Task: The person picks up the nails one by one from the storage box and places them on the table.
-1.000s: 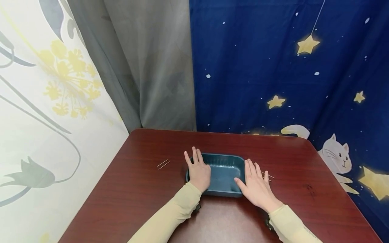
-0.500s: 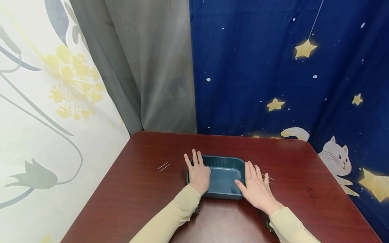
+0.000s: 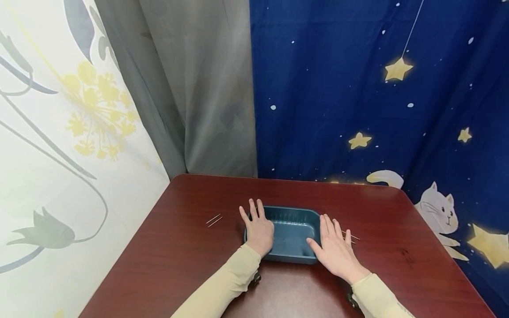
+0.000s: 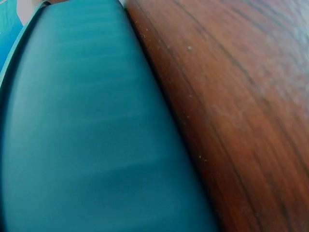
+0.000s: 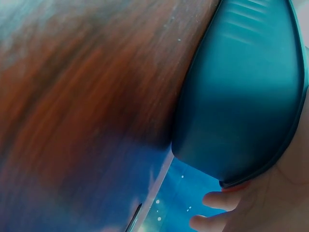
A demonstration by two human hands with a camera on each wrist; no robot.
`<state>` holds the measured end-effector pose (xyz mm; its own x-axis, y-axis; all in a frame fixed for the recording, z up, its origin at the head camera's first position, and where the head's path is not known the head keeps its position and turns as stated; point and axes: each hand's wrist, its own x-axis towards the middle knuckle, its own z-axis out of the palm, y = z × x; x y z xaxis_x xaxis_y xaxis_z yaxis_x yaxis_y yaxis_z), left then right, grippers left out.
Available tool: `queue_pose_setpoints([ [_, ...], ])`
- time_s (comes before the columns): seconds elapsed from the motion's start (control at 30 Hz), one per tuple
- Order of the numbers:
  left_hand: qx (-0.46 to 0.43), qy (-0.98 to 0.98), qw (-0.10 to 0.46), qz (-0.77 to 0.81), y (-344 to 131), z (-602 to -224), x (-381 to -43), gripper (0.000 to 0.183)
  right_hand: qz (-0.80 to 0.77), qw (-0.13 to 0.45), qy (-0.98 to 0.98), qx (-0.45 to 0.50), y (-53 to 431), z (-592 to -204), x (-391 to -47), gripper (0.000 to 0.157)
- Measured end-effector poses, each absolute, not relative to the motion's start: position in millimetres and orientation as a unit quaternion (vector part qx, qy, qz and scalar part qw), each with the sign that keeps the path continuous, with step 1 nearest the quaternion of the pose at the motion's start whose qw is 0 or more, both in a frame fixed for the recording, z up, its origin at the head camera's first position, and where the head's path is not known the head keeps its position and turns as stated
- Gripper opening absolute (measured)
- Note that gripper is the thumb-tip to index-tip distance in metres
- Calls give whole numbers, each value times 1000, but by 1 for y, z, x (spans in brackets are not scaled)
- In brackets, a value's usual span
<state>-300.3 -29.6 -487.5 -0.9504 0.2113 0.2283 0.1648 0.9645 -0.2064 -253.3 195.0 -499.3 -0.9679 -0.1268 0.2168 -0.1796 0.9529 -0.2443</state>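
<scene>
A dark teal rectangular tray (image 3: 293,238) with a raised rim stands on the table between my two hands. My left hand (image 3: 260,232) lies over its left end, fingers spread and straight. At the right end my right hand (image 3: 336,249) rests along the rim, its fingers extended and the thumb reaching over the inside. The left wrist view is filled by the tray's outer wall (image 4: 91,121) beside the wood. In the right wrist view, fingers (image 5: 224,200) of the right hand show below the tray's rounded corner (image 5: 231,135).
Two thin metallic sticks (image 3: 214,221) lie left of the tray. More thin sticks (image 3: 351,236) lie to the right, partly hidden by the right hand. The reddish-brown table (image 3: 159,256) backs onto a grey curtain (image 3: 214,88) and a blue star-patterned curtain (image 3: 310,88).
The head view has tilted up slightly, so the table sits lower in it. Both hands and the tray keep about the same place on the table.
</scene>
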Motion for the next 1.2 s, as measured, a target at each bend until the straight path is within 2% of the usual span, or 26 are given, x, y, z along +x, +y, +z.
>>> queue_pose_setpoints([
  [0.33, -113, -988, 106, 22, -34, -491, -304, 27, 138, 96, -983, 77, 195, -500, -253, 89],
  [0.63, -127, -988, 83, 12, -38, -487, -303, 43, 141, 101, -982, 80, 195, -500, -253, 89],
  [0.87, -153, -980, 127, -12, -45, -478, -301, 26, 143, 100, -982, 78, 195, -498, -253, 88],
  [1.2, -174, -965, 197, 16, -59, -463, -293, 29, 138, 96, -983, 76, 194, -499, -253, 88],
])
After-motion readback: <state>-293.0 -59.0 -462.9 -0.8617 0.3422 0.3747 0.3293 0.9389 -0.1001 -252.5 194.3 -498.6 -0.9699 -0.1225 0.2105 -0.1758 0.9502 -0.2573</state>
